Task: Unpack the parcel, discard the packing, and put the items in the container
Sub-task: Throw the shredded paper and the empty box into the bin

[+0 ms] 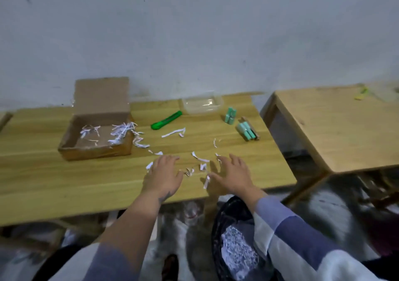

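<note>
No writing or brand can be read on anything in the head view. A wooden bench (64, 181) with a pale, streaky grain carries one brown cardboard parcel box (97, 138), its lid flap standing upright at the back and its shallow rectangular tray holding a few curls of white shredded paper (121, 133), some spilling over the right wall onto the wood. More thin white paper strips (173, 132) lie scattered across the middle of the bench, too many and too small to count with certainty. Behind them lies one green utility knife (166, 120), long and plastic, and behind that, near the wall, one clear plastic container (201, 104), rectangular with rounded corners. To its right are two clusters of mint-green items: a small upright bundle (230, 115) and a flat pack of tubes (248, 131), both outside the container. The left hand (164, 172) and the right hand (232, 174) are palm-down over the near part of the bench with fingers spread and released, gripping nothing, a few scraps lying between them. Below the bench edge, one round black bin (226, 213) lined with a dark bag holds a heap of white shreds. A second wooden table (336, 129) stands to the right.
</note>
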`<action>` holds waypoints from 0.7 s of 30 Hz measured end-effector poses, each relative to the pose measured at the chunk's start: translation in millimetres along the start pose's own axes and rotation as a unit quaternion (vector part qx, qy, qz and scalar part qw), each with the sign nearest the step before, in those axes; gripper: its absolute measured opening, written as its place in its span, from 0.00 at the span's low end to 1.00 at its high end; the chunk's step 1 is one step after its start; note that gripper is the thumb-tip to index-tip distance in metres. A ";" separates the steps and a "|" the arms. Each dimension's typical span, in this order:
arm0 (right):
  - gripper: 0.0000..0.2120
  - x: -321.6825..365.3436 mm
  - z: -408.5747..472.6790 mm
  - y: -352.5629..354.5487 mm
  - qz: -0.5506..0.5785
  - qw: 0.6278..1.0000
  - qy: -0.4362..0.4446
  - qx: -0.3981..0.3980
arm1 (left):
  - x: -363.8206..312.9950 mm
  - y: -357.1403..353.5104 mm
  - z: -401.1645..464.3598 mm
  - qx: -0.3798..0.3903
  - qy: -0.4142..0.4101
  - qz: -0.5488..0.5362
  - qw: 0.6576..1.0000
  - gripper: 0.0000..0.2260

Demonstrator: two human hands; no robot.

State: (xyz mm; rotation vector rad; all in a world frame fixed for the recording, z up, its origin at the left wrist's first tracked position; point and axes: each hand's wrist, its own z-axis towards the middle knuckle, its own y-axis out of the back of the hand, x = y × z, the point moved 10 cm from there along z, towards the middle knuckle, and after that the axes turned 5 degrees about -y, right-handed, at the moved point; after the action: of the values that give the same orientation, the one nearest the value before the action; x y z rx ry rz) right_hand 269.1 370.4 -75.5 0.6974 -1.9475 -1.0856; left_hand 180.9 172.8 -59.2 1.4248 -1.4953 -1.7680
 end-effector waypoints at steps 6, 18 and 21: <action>0.52 26.3 28.4 -41.5 -0.073 0.997 0.008 -0.031 | 69.5 -6.8 17.4 -0.018 0.020 0.076 0.997 0.29; 0.44 112.8 129.1 -49.5 -0.098 0.988 0.074 -0.095 | 119.2 3.1 112.2 -0.064 0.037 0.092 0.993 0.33; 0.39 136.4 142.5 -51.2 -0.105 0.983 0.123 -0.090 | 128.2 4.1 125.5 -0.066 0.043 0.091 0.993 0.32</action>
State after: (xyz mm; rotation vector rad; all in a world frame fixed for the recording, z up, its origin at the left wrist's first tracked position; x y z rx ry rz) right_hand 80.5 305.2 -116.8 0.9053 -1.5723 -1.2226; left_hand 20.1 125.4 -123.1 1.2412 -1.3891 -1.6416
